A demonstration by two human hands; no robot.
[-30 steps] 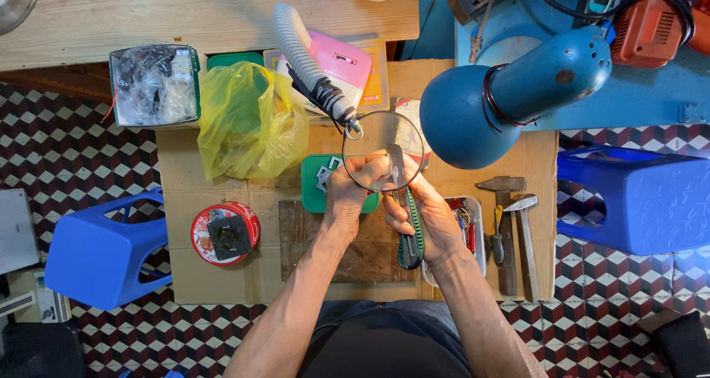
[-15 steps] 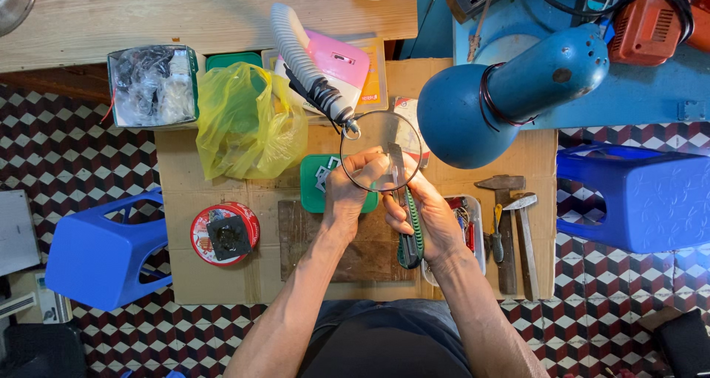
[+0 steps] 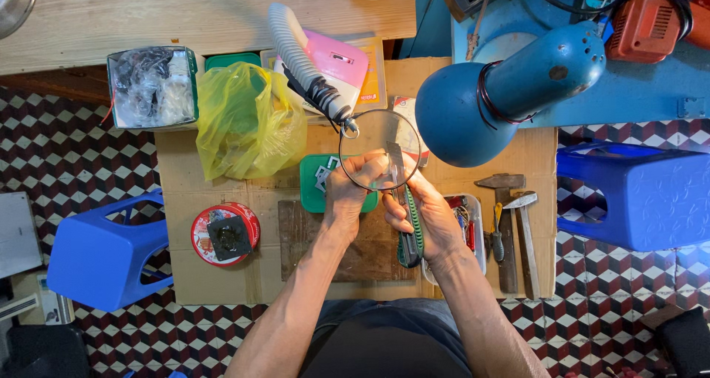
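My left hand [image 3: 346, 194] pinches a small part under the round magnifying lens [image 3: 379, 149], which hangs on a white flexible arm [image 3: 299, 56]. My right hand [image 3: 431, 217] grips a green-and-black utility knife [image 3: 409, 226], its blade pointing up toward the small part beneath the lens. Both hands hover over a dark wooden board [image 3: 355, 241] on the cardboard-covered worktop [image 3: 185, 274]. The part itself is too small and magnified to make out.
A blue lamp head [image 3: 503, 97] overhangs the right side. On the worktop lie a yellow plastic bag [image 3: 248, 119], a green tray [image 3: 314, 182], a round red tin [image 3: 224, 234], hammers [image 3: 518, 223] and a tool tray [image 3: 473, 230]. Blue stools [image 3: 103, 248] [image 3: 636, 193] flank the table.
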